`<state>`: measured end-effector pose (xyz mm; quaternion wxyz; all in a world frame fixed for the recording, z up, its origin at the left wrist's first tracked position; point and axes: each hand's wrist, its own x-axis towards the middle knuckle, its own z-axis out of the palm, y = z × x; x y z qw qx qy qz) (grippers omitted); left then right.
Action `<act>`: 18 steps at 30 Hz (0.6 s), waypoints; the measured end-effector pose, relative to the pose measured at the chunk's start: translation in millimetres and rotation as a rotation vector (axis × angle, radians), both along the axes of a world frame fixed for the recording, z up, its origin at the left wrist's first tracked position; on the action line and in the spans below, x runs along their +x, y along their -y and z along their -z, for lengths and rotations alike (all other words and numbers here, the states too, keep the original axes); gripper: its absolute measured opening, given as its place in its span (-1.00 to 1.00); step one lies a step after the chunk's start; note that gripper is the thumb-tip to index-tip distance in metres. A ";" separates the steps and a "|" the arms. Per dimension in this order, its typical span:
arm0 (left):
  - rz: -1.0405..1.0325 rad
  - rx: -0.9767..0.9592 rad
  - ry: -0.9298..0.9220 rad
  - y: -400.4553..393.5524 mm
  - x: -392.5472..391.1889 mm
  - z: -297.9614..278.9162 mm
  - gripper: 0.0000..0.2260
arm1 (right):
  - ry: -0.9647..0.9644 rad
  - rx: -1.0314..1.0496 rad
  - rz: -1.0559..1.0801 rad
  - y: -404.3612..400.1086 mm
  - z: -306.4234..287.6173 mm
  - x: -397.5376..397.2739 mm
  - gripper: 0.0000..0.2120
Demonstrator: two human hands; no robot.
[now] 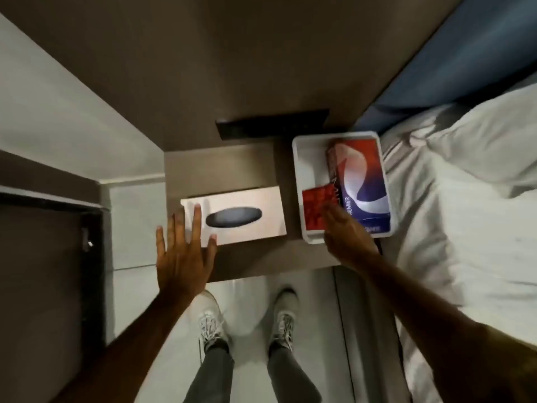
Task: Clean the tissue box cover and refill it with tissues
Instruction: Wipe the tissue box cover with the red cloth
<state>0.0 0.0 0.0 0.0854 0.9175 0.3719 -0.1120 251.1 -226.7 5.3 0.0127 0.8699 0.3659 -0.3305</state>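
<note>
A pale tissue box cover with a dark oval slot lies flat on a brown bedside table. My left hand hovers open over its left end, fingers spread. To the right stands a white tray holding a blue and red tissue box and a red cloth. My right hand reaches into the tray's near end, fingertips at the red cloth; whether it grips the cloth cannot be told.
A bed with a white duvet and a blue headboard lies to the right of the table. A dark flat panel sits on the wall behind the table. My shoes stand on the pale floor below.
</note>
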 end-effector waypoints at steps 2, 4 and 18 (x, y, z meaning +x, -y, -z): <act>-0.068 -0.004 -0.008 -20.2 9.6 34.3 -0.37 | 0.053 -0.021 -0.053 -9.7 31.2 13.8 -0.28; -0.084 0.032 0.013 -44.3 18.3 66.7 -0.41 | 0.050 -0.075 -0.056 -17.6 54.2 26.1 -0.18; 0.025 0.063 0.174 -62.8 16.9 121.0 -0.51 | 0.241 -0.083 -0.191 -23.2 86.0 22.0 -0.16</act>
